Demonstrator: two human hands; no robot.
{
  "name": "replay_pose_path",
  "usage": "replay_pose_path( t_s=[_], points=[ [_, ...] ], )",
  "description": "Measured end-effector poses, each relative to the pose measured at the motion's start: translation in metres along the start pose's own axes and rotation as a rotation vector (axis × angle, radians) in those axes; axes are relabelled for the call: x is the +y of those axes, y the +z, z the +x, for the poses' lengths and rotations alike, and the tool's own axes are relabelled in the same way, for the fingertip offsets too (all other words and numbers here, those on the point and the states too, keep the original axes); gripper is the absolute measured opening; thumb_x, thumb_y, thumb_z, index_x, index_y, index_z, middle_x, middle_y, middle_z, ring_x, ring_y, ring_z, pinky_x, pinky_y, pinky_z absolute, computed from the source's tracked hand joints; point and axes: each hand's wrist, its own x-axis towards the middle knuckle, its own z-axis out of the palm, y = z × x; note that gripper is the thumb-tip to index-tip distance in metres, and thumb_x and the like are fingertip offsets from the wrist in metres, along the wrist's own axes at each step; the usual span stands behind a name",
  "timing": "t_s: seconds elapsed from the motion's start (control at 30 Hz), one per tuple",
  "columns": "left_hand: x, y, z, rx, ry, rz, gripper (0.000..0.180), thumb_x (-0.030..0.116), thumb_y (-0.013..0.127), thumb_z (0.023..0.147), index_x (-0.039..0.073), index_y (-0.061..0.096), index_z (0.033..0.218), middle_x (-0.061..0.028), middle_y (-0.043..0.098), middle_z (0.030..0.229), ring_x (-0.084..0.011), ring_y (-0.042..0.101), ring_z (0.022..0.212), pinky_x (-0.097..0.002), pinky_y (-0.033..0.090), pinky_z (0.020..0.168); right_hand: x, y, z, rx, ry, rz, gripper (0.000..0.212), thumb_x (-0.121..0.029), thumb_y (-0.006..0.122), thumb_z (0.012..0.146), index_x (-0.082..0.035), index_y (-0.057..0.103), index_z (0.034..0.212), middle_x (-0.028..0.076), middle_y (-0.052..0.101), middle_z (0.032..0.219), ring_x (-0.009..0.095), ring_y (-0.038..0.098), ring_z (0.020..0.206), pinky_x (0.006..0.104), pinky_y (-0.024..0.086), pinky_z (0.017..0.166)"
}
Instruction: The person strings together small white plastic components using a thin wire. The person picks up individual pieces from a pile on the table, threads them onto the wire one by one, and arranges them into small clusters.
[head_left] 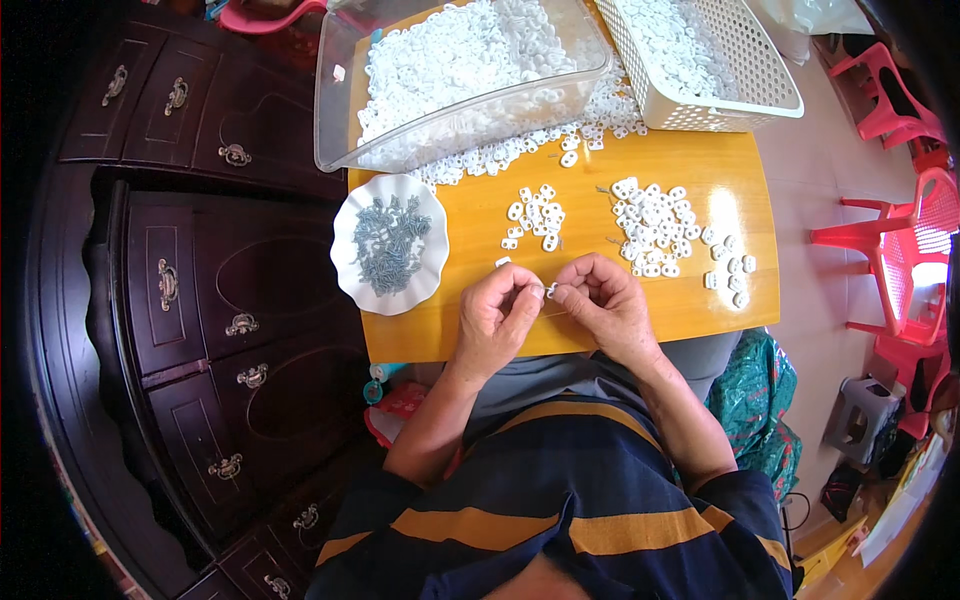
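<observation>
My left hand [498, 310] and my right hand [608, 303] meet near the table's front edge, thumbs and forefingers pinched. Between the fingertips shows a small white plastic piece [551, 291], at the right fingers. What the left fingertips pinch is too small to tell. Beside the left hand stands a white scalloped plate [431, 276] bearing a heap of small grey metal pins or screws [390, 245]. Beyond the hands lie a small group of white two-hole pieces [540, 215] and a larger pile [655, 225]; several more [738, 265] lie at the right.
At the table's [470, 210] far side, a clear plastic bin [335, 115] and a white perforated basket [725, 112] hold heaps of white pieces, with more spilled between them. Dark drawers [270, 280] stand left. Red plastic chairs [885, 240] and a green bag [765, 390] are right.
</observation>
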Motion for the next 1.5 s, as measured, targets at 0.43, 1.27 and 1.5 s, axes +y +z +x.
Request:
replay_pose_path(
  t_s=[0.43, 1.27, 1.5],
  points=[
    [0.004, -0.005, 0.003, -0.044, 0.007, 0.104, 0.007, 0.005, 0.061, 0.096, 0.001, 0.062, 0.09, 0.0031, 0.06, 0.073, -0.0009, 0.049, 0.063, -0.0191, 0.039, 0.056, 0.004, -0.003, 0.0, -0.025, -0.005, -0.026, 0.009, -0.001, 0.068, 0.094, -0.003, 0.063, 0.102, -0.005, 0.063, 0.088, 0.0, 0.054, 0.076, 0.016, 0.044, 0.068],
    [0.021, -0.007, 0.014, -0.127, 0.189, 0.292, 0.003, -0.001, 0.063, 0.089, 0.0, 0.06, 0.087, -0.0071, 0.057, 0.071, -0.0137, 0.052, 0.059, -0.0286, 0.041, 0.055, 0.001, 0.0, -0.002, 0.016, 0.047, -0.122, 0.006, -0.002, 0.069, 0.093, -0.001, 0.065, 0.098, -0.005, 0.063, 0.081, 0.0, 0.052, 0.07, 0.0166, 0.043, 0.063],
    [0.025, -0.006, 0.012, -0.106, 0.096, 0.231, 0.006, 0.005, 0.065, 0.094, 0.0, 0.063, 0.091, 0.0019, 0.056, 0.068, -0.0018, 0.046, 0.058, -0.0217, 0.037, 0.051, 0.007, -0.004, 0.003, -0.003, -0.002, 0.056, 0.009, -0.003, 0.068, 0.095, -0.002, 0.063, 0.102, -0.002, 0.064, 0.084, 0.003, 0.057, 0.07, 0.0185, 0.047, 0.064]
  ],
)
